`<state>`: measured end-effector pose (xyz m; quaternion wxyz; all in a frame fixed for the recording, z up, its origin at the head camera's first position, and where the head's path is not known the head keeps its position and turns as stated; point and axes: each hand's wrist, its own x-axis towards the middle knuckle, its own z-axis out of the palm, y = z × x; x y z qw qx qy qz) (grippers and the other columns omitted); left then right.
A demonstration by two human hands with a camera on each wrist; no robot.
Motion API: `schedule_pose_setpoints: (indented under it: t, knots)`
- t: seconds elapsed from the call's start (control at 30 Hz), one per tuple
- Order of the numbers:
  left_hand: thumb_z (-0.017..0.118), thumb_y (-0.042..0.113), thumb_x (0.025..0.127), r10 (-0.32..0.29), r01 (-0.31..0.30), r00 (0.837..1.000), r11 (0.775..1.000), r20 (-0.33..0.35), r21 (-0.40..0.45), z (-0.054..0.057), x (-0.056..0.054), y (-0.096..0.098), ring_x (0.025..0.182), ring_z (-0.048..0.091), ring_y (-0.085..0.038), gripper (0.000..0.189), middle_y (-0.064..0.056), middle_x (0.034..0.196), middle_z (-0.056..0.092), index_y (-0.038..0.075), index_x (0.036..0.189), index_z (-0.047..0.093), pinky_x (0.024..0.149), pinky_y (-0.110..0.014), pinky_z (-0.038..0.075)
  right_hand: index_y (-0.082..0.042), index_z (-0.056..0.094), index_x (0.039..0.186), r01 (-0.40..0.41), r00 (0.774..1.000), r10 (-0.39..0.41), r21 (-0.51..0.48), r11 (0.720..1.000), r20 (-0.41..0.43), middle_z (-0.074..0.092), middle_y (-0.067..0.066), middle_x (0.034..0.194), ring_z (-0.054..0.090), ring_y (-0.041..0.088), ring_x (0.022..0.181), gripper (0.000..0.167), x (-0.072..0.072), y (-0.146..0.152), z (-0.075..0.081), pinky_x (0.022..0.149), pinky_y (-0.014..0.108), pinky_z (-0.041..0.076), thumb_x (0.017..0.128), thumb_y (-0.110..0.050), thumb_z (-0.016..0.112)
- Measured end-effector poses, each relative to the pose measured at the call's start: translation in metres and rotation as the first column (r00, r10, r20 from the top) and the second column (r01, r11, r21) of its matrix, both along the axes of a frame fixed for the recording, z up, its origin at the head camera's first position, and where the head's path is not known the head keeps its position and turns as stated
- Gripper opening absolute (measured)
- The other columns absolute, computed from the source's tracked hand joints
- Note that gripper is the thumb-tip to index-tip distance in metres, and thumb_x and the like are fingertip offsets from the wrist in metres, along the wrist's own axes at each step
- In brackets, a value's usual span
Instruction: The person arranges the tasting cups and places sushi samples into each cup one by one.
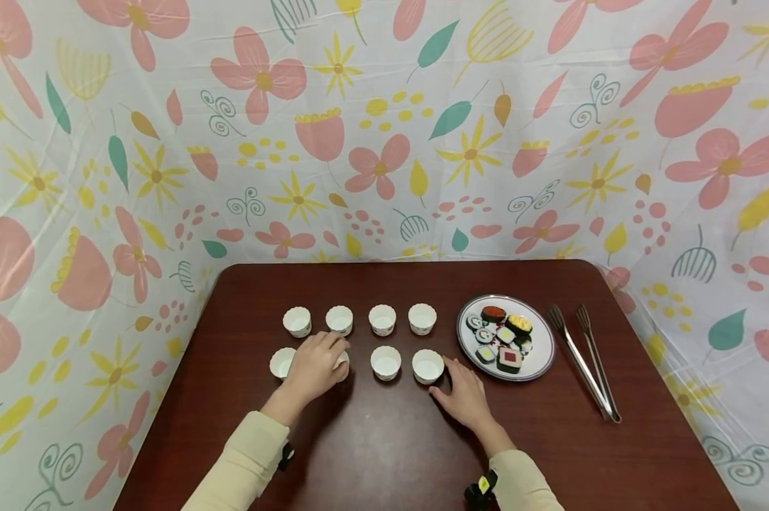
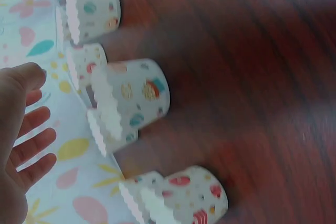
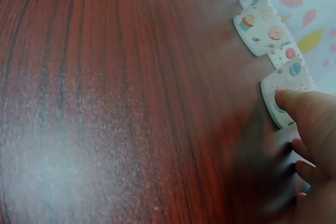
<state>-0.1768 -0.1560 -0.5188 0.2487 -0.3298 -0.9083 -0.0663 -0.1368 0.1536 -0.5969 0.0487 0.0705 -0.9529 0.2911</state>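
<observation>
Several white paper baking cups [image 1: 385, 363] with scalloped rims and small cupcake and doughnut prints stand in two rows on the table. My left hand [image 1: 317, 365] hovers over the left part of the front row, partly hiding one cup [image 1: 343, 367]. In the left wrist view its fingers [image 2: 37, 142] are loosely bent with nothing between them. Beside the rightmost front cup [image 1: 427, 367] is my right hand [image 1: 466, 394], with thumb and forefinger spread at its side. The right wrist view shows the thumb overlapping that cup [image 3: 286, 85], the other fingers low near the table.
To the right, a dark-rimmed white plate [image 1: 537, 365] carries several sushi pieces [image 1: 508, 360]. Metal tongs [image 1: 585, 369] lie farther right, spread apart. The dark wooden table [image 1: 384, 454] has rounded far corners, and a flowered cloth [image 1: 384, 206] hangs behind it.
</observation>
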Motion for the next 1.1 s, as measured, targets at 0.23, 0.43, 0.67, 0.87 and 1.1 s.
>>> schedule_pose_setpoints:
  t: [0.23,0.43,0.67,0.87,1.1]
  knots:
    - [0.078,0.02,0.067,0.057,-0.057,0.998,0.997,0.013,-0.05,0.006,-0.009,-0.02,0.084,0.058,-0.022,0.032,-0.002,0.095,0.06,0.01,0.094,0.064,0.074,-0.034,0.049,-0.004,0.048,0.131,-0.004,1.0,0.004,-0.026,1.0,0.005,0.053,0.019,0.128,0.045,0.037,0.122,0.062,0.004,0.005,0.006,0.092,0.06,0.034,0.078,-0.025,0.072]
    - [0.079,0.021,0.068,0.131,-0.127,0.99,0.989,0.055,-0.076,0.011,-0.017,-0.035,0.087,0.058,-0.025,0.035,-0.006,0.099,0.061,0.009,0.098,0.066,0.071,-0.036,0.048,-0.006,0.048,0.132,-0.027,0.999,0.029,-0.079,0.996,0.019,0.054,0.013,0.128,0.049,0.032,0.118,0.058,0.009,0.012,0.013,0.089,0.057,0.038,0.081,-0.024,0.07]
    - [0.076,0.025,0.073,0.203,-0.195,0.973,0.978,0.11,-0.079,0.013,-0.031,-0.053,0.092,0.058,-0.027,0.035,-0.009,0.105,0.06,0.009,0.102,0.065,0.071,-0.039,0.049,-0.006,0.048,0.131,-0.042,0.999,0.043,-0.092,0.995,0.009,0.057,0.013,0.122,0.053,0.03,0.113,0.055,0.015,0.02,0.018,0.089,0.051,0.042,0.083,-0.024,0.068]
    - [0.076,0.025,0.073,0.259,-0.255,0.95,0.966,0.174,-0.042,0.011,-0.043,-0.065,0.093,0.057,-0.029,0.041,-0.01,0.108,0.058,0.008,0.108,0.063,0.074,-0.042,0.049,-0.009,0.049,0.13,-0.04,0.999,0.041,-0.112,0.993,0.011,0.058,0.01,0.12,0.054,0.026,0.112,0.053,0.02,0.025,0.025,0.09,0.047,0.044,0.084,-0.026,0.067]
    - [0.075,0.026,0.075,0.305,-0.313,0.901,0.949,0.309,-0.026,0.012,-0.053,-0.071,0.101,0.054,-0.033,0.048,-0.013,0.115,0.055,0.007,0.115,0.059,0.081,-0.046,0.047,-0.01,0.048,0.131,-0.056,0.998,0.054,-0.09,0.994,-0.02,0.056,0.01,0.124,0.054,0.027,0.113,0.053,0.027,0.032,0.034,0.09,0.047,0.044,0.084,-0.026,0.066]
